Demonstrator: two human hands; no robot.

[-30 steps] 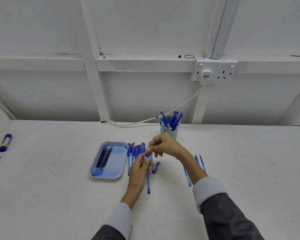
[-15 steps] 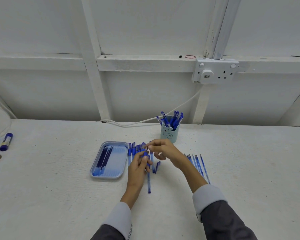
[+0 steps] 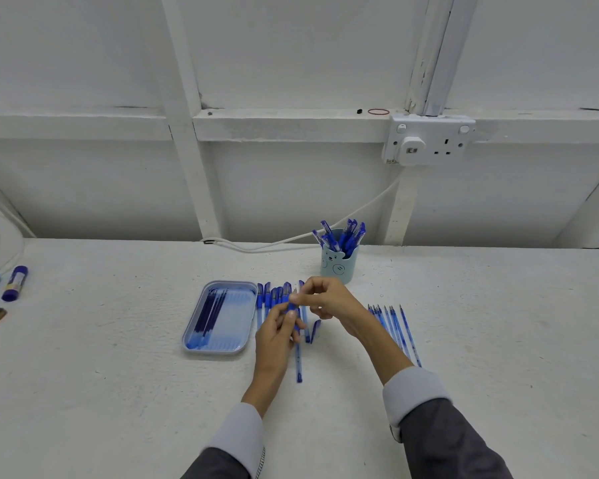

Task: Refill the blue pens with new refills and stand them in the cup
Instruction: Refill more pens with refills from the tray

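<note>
Right hand point(image 3: 329, 300) has come down from beside the cup point(image 3: 339, 267) to meet the left hand point(image 3: 277, 330) at mid-table, uncovering the old refills point(image 3: 391, 326).

The left hand is curled round a pen point(image 3: 293, 307) to steady it, and the right hand pinches its tip, probably seating the refill or the nose. Under the hands lie a loose pen point(image 3: 298, 364) and one cap point(image 3: 314, 331). Behind the hands, a row of pens point(image 3: 268, 299), about six, waits within easy reach. Left of it, a tray point(image 3: 218, 350) keeps about five new refills point(image 3: 208, 314) together. About seven old refills lie apart on the right, likely so they do not get mixed in. The cup stands near the far edge of the table point(image 3: 118, 375), holding about eight finished pens.
</note>
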